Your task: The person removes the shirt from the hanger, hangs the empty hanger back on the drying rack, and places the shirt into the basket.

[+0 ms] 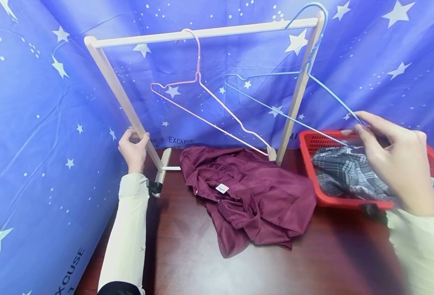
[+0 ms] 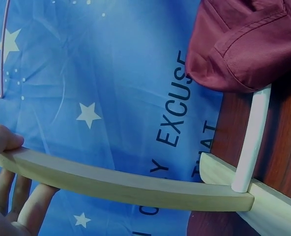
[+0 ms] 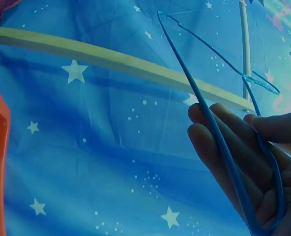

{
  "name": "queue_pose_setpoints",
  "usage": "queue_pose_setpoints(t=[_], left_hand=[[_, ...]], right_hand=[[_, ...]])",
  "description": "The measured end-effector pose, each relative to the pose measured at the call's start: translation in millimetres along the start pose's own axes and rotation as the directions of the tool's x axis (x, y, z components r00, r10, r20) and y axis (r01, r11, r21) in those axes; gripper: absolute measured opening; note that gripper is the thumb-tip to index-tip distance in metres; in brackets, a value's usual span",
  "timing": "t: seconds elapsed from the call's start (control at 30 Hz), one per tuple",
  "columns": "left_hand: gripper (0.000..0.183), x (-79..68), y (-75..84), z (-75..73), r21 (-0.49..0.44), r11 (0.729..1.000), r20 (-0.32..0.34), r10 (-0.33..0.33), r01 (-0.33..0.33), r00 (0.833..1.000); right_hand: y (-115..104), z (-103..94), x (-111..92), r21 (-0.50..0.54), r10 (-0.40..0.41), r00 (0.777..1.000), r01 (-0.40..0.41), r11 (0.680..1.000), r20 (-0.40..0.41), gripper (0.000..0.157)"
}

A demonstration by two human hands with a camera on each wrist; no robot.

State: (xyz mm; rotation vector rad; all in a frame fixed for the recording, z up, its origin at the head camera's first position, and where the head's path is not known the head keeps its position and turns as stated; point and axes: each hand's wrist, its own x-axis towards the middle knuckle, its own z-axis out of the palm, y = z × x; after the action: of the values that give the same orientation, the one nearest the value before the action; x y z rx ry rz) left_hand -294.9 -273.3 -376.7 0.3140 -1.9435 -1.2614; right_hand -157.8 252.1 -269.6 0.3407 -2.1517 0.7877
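At the left, my left hand (image 1: 133, 148) grips the left upright of the wooden clothes rack (image 1: 115, 88); its thumb and fingers lie around the post in the left wrist view. My right hand (image 1: 397, 159) holds a blue wire hanger (image 1: 329, 92) by one end, with the thumb on one wire in the right wrist view. The blue hook overlaps the right end of the rack's top bar in the head view. A pink hanger (image 1: 220, 100) hangs from that bar. Below it a crumpled maroon garment (image 1: 253, 196) with a white label lies on the table.
A red plastic basket (image 1: 323, 200) stands at the right, beneath my right hand, with a grey plaid garment (image 1: 346, 170) inside. Behind the rack hangs a blue cloth backdrop (image 1: 217, 12) with white stars. The dark red-brown table (image 1: 202, 266) runs toward me.
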Motion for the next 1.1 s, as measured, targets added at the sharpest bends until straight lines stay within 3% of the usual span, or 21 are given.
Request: queue_pose_setpoints(t=[0.33, 0.5, 0.87, 1.1], left_hand=[[0.021, -3.5, 2.6, -1.2, -0.018, 1.0, -0.009, -0.025, 0.025, 1.0], [0.023, -4.4, 3.5, -0.5, -0.023, 0.999, -0.002, -0.036, 0.036, 0.999], [0.02, -7.4, 1.5, -2.1, 0.037, 0.999, 0.007, -0.019, 0.018, 1.0], [0.02, -5.1, 3.1, -0.4, 0.044, 0.999, 0.009, -0.006, 0.006, 1.0]], right_hand=[[0, 15.5, 17, 0.071, 0.014, 0.997, -0.019, 0.997, 0.07, 0.038], [-2, 23.5, 19, 0.049, 0.01, 0.992, -0.016, 0.999, 0.126, 0.035], [-1, 30.2, 9, 0.006, -0.018, 0.982, 0.017, 1.0, 0.187, 0.036], [-1, 25.0, 0, -0.016, 0.049, 0.961, -0.046, 0.999, 0.272, 0.047]])
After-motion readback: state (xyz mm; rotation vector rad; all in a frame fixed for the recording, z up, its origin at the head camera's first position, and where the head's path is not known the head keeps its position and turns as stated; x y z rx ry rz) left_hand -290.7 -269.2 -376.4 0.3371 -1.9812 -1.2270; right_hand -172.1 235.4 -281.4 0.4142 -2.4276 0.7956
